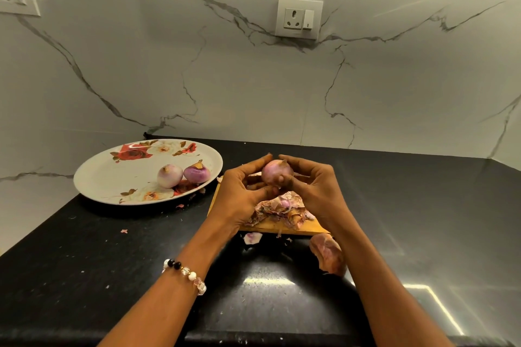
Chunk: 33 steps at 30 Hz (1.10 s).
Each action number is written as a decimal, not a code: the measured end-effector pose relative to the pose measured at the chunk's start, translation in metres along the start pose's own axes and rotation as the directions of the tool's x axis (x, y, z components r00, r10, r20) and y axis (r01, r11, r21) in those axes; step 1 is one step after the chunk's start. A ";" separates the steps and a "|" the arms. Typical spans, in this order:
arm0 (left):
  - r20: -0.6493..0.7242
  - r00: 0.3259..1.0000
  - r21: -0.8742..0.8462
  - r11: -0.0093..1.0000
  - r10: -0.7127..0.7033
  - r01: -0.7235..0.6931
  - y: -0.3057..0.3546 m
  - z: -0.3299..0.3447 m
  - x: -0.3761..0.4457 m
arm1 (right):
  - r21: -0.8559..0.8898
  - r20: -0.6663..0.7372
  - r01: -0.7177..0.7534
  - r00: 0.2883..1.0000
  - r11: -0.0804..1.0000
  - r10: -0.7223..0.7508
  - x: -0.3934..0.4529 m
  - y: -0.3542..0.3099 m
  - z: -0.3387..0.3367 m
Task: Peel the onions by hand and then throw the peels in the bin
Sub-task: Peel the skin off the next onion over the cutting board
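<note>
We hold one onion (275, 172) above the wooden board (270, 227), between both hands. Our left hand (242, 194) curls around its left side and underneath, and our right hand (313, 189) grips it from the right, with the thumb pressed on the lower front. The onion looks almost clean: smooth pale purple skin, with a small dry tip still on top.

We judge that the task is past the middle. Two peeled onions (183, 175) already lie on the flowered plate (112, 177), touching each other. A heap of peels (282, 210) lies on the board under our hands, one big loose peel (328, 258) lies on the black counter (84, 262) near our right forearm, and small flakes are scattered around. What is left: to finish this onion, then to collect all the peels and throw them away.

No bin is visible in this view, so we cannot say where it stands. Our hands hide the back and underside of the onion, so we cannot tell if dry skin remains there. Part of the board is also covered.
</note>
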<state>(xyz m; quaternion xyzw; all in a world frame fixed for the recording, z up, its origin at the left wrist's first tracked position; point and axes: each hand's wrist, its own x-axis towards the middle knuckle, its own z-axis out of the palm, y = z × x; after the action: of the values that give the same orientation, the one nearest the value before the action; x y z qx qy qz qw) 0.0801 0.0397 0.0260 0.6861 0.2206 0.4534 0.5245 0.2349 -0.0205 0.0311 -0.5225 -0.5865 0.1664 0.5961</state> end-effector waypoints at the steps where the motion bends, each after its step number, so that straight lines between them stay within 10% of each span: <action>1: 0.007 1.000 -0.014 1.000 0.003 -0.002 0.001 0.000 0.000 | 0.033 -0.003 0.001 1.000 0.999 -0.001 0.000 -0.001 -0.001; 9: 0.002 1.000 -0.029 0.999 0.022 -0.022 -0.003 0.003 0.001 | 0.114 0.108 0.019 0.994 0.993 -0.032 -0.003 -0.003 -0.009; 21: 0.000 0.954 0.536 0.806 0.300 -0.253 -0.002 -0.004 -0.001 | -0.171 0.265 0.086 0.963 0.981 -0.038 0.001 0.008 -0.008; 33: -0.005 0.924 0.625 0.723 0.382 -0.296 -0.005 -0.010 0.001 | -0.199 0.298 0.090 0.954 0.976 -0.027 0.003 0.014 -0.006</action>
<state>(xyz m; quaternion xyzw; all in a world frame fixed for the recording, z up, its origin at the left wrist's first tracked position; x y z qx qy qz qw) 0.0729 0.0472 0.0225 0.8152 0.2606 0.4901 0.1653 0.2464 -0.0152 0.0227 -0.5345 -0.6980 0.1614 0.4485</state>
